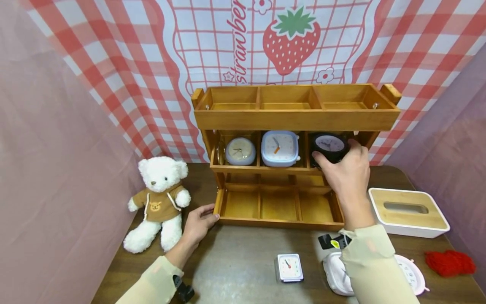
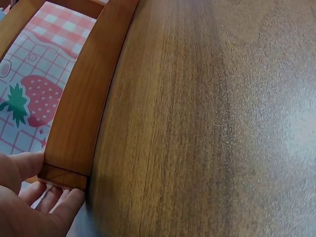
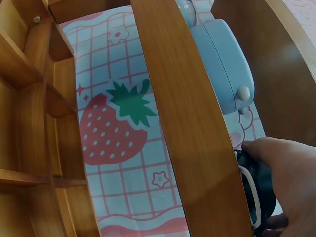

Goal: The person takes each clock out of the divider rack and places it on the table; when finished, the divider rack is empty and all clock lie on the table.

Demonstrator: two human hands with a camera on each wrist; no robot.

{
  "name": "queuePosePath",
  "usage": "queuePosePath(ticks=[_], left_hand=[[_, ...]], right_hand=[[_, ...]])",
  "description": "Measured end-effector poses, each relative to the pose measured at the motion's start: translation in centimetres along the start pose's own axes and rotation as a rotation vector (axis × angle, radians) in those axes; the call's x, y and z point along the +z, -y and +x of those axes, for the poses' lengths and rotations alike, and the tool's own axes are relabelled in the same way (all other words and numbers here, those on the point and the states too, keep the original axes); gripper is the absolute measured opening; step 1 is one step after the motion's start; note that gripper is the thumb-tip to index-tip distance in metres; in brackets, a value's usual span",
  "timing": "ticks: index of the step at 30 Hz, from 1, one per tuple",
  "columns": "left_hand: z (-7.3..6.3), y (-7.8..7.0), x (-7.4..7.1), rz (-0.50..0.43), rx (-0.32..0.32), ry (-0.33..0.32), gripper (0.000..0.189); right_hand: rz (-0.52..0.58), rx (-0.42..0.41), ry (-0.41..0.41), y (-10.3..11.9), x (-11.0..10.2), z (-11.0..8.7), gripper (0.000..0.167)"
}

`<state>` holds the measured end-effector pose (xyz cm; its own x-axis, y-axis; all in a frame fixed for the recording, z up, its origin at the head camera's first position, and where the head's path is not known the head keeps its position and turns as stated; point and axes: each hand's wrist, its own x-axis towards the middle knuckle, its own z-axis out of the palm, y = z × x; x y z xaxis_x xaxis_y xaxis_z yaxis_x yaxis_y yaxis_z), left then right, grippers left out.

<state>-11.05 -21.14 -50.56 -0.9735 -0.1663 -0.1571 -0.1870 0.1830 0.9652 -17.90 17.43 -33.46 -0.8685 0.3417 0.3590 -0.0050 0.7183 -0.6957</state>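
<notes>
My right hand (image 1: 351,173) grips a black round alarm clock (image 1: 329,145) in the right compartment of the middle tier of a wooden shelf (image 1: 296,120). Thumb and fingers hold it from either side; in the right wrist view the dark clock (image 3: 259,182) shows partly behind the shelf's front board. Left of it stands a blue square alarm clock (image 1: 279,147), and a small round clock (image 1: 240,151) sits in the left compartment. With thumb and fingers, my left hand (image 1: 199,223) pinches the lower left corner of the shelf, seen close as a board end (image 2: 63,177) in the left wrist view.
A white teddy bear (image 1: 159,202) sits left of the shelf. A tissue box (image 1: 408,211) and red yarn (image 1: 449,263) lie at the right. In front are a small white square clock (image 1: 289,267), a white clock (image 1: 336,274) and a pink clock (image 1: 411,274), partly behind the right sleeve.
</notes>
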Motion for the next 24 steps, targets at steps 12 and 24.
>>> queuePosePath(ticks=[12,24], left_hand=[[0.16,0.24,0.15,0.011,0.005,-0.009,0.046],[0.04,0.09,0.13,-0.005,0.019,-0.012,0.045]], right_hand=[[0.047,0.019,-0.045,0.26,0.35,0.23,0.089],[0.112,-0.018,-0.139,-0.45,-0.51,-0.24,0.086]])
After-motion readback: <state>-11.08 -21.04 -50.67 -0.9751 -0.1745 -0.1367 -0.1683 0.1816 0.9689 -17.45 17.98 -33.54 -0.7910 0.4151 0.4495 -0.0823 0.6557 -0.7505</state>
